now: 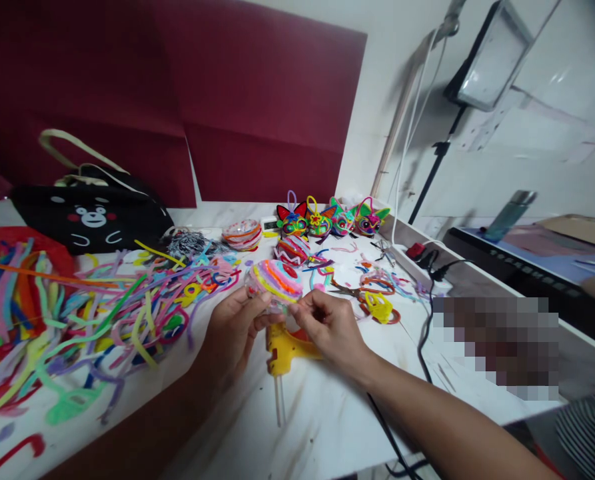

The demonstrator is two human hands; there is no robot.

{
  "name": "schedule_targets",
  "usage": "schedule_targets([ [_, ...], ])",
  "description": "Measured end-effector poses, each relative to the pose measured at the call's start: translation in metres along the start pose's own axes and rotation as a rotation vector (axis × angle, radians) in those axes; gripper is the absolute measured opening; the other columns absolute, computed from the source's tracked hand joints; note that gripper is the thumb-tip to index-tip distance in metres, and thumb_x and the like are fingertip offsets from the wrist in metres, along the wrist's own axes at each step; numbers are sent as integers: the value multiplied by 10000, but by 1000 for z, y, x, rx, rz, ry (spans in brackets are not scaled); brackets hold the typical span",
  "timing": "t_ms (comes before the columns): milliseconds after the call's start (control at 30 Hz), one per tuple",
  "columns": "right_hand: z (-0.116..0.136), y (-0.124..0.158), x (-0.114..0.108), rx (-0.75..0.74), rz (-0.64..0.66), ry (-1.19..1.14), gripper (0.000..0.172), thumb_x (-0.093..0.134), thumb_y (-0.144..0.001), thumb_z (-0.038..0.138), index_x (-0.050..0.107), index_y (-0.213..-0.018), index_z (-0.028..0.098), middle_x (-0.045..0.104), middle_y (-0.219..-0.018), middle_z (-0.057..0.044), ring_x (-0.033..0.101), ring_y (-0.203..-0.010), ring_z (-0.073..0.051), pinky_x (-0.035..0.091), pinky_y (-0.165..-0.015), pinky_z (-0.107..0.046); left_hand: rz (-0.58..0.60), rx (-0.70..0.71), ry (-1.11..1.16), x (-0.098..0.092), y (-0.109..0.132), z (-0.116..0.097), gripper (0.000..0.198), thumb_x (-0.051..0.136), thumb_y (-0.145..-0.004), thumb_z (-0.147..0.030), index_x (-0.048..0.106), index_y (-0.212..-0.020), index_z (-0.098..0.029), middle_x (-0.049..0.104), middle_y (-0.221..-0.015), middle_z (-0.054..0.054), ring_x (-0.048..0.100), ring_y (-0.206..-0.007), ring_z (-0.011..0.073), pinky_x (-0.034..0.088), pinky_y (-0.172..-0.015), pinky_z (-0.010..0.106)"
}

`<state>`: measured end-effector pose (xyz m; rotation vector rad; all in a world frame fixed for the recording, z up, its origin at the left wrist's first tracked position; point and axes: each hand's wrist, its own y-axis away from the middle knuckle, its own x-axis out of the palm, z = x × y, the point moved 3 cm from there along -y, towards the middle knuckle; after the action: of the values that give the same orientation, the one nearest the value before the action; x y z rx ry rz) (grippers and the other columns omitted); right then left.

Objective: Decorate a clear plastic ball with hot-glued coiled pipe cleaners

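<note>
My left hand [233, 328] is closed round the left and lower side of a clear ball [276, 279] wrapped in striped fuzzy pipe cleaners of pink, orange, yellow and purple. At the ball's lower right edge, the fingers of my right hand [331, 325] are pinched together; what is between them is too small to make out. Just below both hands, a yellow hot glue gun [280, 350] lies on the white table with a glue stick poking out of its end. Scissors [391, 312] with orange handles lie to the right of my right hand, partly under a yellow piece.
A heap of colourful pipe cleaners [107, 320] covers the left side. Several finished cat-faced ornaments [320, 223] stand at the back, near another striped ball [242, 235]. A black bag [94, 220] sits back left. A black cord [424, 340] crosses on the right beside the raised table edge.
</note>
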<state>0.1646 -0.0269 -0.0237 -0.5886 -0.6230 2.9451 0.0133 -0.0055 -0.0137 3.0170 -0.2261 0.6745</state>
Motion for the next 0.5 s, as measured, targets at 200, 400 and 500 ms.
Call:
schedule_targets([
  [200,-4,0,2,63,41,-104,273,612,-846,404,573,-706,173,490,-547,47,402,-486,-78,304,-470,-200,-28,-9,44,-4,-2,3,77,727,-722,-166,718,-798,-162,724,-774,41,670,-678,146,570,-610,210],
  [400,-3,-1,2,102,52,-176,263,642,-820,395,577,-699,172,506,-531,53,412,-465,-74,302,-459,-199,-41,13,108,-7,-3,6,79,722,-715,-122,685,-672,-177,685,-684,9,664,-647,138,571,-608,203],
  [500,-5,-1,2,122,60,-219,264,644,-818,382,561,-680,173,500,-522,59,394,-457,-66,287,-449,-195,-45,-2,111,-6,-2,5,55,709,-731,-117,705,-718,-171,698,-716,18,662,-643,135,571,-601,200],
])
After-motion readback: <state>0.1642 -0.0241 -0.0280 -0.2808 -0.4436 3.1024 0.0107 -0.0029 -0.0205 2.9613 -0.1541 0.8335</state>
